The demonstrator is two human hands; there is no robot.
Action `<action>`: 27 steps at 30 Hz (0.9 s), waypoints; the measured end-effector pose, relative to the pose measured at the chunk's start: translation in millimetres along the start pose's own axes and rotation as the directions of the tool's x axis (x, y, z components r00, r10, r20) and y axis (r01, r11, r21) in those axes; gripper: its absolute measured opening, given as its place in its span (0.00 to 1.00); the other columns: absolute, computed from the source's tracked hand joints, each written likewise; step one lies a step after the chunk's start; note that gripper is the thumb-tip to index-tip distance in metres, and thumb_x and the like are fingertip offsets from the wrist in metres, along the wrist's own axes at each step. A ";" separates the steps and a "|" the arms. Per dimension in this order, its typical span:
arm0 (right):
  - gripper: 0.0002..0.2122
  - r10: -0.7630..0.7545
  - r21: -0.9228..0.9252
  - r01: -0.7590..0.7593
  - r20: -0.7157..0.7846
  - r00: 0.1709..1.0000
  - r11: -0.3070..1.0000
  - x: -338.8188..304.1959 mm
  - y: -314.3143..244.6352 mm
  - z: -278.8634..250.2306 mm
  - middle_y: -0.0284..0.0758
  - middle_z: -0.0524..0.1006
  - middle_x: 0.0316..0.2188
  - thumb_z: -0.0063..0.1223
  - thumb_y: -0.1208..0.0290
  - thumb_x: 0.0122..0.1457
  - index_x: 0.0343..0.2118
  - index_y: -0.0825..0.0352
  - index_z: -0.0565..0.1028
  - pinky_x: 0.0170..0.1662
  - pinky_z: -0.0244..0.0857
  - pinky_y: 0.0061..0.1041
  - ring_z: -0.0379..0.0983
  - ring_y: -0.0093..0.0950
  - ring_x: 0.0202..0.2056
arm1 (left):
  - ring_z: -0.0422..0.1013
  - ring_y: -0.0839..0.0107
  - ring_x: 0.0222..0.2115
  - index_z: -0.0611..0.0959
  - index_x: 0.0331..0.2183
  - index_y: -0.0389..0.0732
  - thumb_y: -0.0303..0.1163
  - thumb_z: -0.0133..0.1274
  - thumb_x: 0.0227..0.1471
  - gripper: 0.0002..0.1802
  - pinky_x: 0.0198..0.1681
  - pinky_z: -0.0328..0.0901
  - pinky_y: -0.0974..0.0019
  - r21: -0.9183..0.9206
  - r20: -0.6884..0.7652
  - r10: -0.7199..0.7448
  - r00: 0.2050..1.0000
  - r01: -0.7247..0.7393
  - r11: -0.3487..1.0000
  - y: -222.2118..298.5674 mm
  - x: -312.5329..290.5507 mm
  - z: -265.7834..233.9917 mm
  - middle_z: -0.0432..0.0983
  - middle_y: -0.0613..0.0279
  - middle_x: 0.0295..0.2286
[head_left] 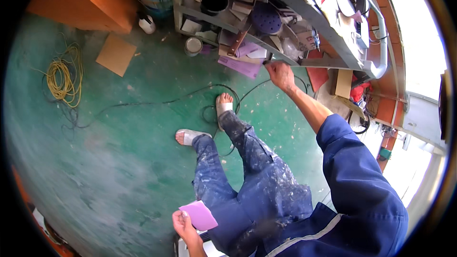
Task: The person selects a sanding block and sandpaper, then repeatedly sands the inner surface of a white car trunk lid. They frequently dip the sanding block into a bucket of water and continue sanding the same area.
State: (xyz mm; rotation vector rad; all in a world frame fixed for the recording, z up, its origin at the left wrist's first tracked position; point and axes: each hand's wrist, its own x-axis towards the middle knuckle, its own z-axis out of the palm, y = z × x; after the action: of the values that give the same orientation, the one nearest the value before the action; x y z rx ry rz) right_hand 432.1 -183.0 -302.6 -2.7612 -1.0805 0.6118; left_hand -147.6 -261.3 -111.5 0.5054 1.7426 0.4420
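Note:
My left hand (184,224), low in the view beside my thigh, pinches a small purple sheet of sandpaper (200,216) by its left edge. My right arm reaches out to the grey metal cart (323,61). There my right hand (282,76) is closed at the edge of the lower shelf, its fingers curled. A small dark bit shows at its fingertips, and I cannot make out what it grips. Just left of that hand, a longer purple strip (240,66) hangs over the shelf edge. Above it lies a round purple sanding disc (266,18) with holes.
A black cup (214,1) and jumbled paper scraps fill the shelf. An open tin (193,46) stands on the floor by the cart. A black cable (164,103) runs across the green floor near my feet. Further left lie a coiled yellow cord (62,78) and a cardboard piece (116,55).

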 end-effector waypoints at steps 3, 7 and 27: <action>0.15 -0.059 0.041 0.060 -0.030 0.998 0.997 3.2 21.5 35.4 0.47 0.82 0.30 0.57 0.57 0.62 0.31 0.65 0.82 0.40 0.73 0.49 0.80 0.52 0.36 | 0.72 0.77 0.36 0.73 0.42 0.37 0.25 0.48 0.68 0.03 0.42 0.67 0.71 0.028 0.032 -0.052 0.998 0.051 0.998 -34.5 -2.7 0.8 0.76 0.62 0.36; 0.12 -0.109 -0.036 0.111 0.037 0.993 0.993 4.6 36.2 71.9 0.45 0.83 0.35 0.58 0.60 0.61 0.32 0.65 0.82 0.41 0.73 0.49 0.79 0.52 0.38 | 0.72 0.74 0.38 0.73 0.43 0.38 0.28 0.47 0.68 0.05 0.46 0.67 0.67 -0.018 0.025 -0.126 0.992 0.127 0.992 -42.5 8.6 25.1 0.76 0.60 0.37; 0.13 -0.081 -0.203 0.137 0.264 0.961 0.969 34.9 6.5 158.6 0.48 0.83 0.33 0.57 0.58 0.62 0.36 0.64 0.83 0.43 0.74 0.51 0.80 0.52 0.38 | 0.61 0.81 0.18 0.69 0.25 0.41 0.37 0.52 0.68 0.20 0.24 0.57 0.71 0.113 -0.167 -0.059 0.984 0.078 0.991 -76.6 60.3 64.1 0.65 0.70 0.17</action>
State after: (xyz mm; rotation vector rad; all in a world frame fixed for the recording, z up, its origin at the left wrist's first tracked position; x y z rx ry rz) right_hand 394.7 -170.6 -460.2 -2.8360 -1.4255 0.9016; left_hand -104.7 -290.1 -216.1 0.5033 1.9468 0.3397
